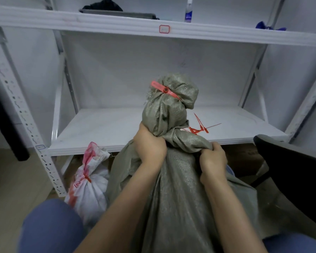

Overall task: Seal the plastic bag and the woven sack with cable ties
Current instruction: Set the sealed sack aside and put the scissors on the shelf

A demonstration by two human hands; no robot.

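A grey-green woven sack [173, 194] stands between my knees, its bunched neck rising in front of the shelf. A red cable tie [164, 90] is cinched round the top of that neck. My left hand [150, 145] grips the neck below the tie. My right hand [212, 159] grips a fold of the sack's shoulder just to the right. On the floor to the left lies a white plastic bag [88, 187] with red print, with a red tie [87, 178] round its gathered neck.
Several loose red cable ties [199, 128] lie on the white lower shelf [108, 130] behind the sack. A perforated white upright [26, 123] stands at left. A black chair [290, 170] is at right. A bottle [188, 10] stands on the upper shelf.
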